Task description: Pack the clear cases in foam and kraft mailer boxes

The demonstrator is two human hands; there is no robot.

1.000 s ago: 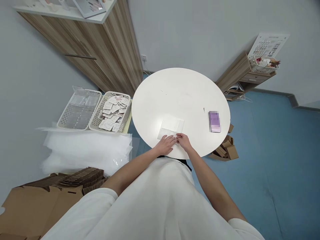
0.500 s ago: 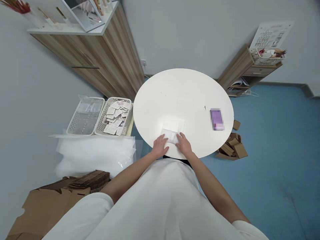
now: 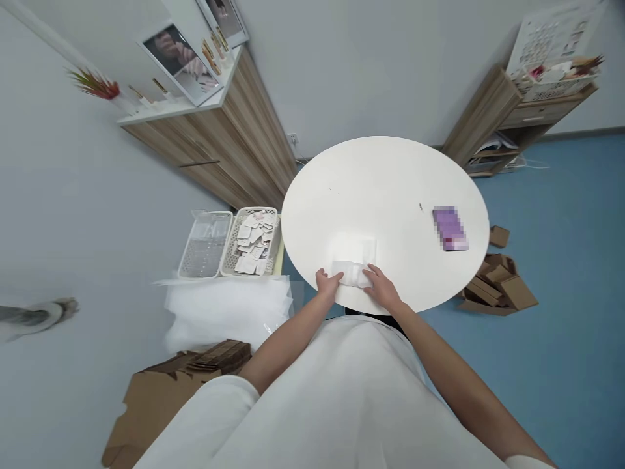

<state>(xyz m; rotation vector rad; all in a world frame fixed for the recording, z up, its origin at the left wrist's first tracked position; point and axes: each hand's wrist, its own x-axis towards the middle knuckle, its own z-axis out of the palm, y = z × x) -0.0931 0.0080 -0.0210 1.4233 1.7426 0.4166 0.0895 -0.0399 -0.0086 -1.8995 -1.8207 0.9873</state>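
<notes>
A folded packet of thin white sheet (image 3: 352,274), probably foam wrap, lies at the near edge of the round white table (image 3: 385,176). My left hand (image 3: 329,284) grips its left end, the thumb on top. At the right end, my right hand (image 3: 383,288) has its fingers and thumb around the packet's edge. A flat part of the white sheet (image 3: 370,249) spreads on the table beyond the packet. What lies inside the folds, if anything, is hidden.
A blurred purple item (image 3: 450,228) lies on the table's right. Left of the table stand a basket of white cards (image 3: 253,244), a basket of clear plastic (image 3: 205,247), white sheets (image 3: 224,309) and flattened cardboard (image 3: 156,404). An open cardboard box (image 3: 502,286) sits on the floor right.
The view has turned left, so everything appears further right. My left hand has shifted to the packet's left end. The packet looks folded over further, with both hands still at it.
</notes>
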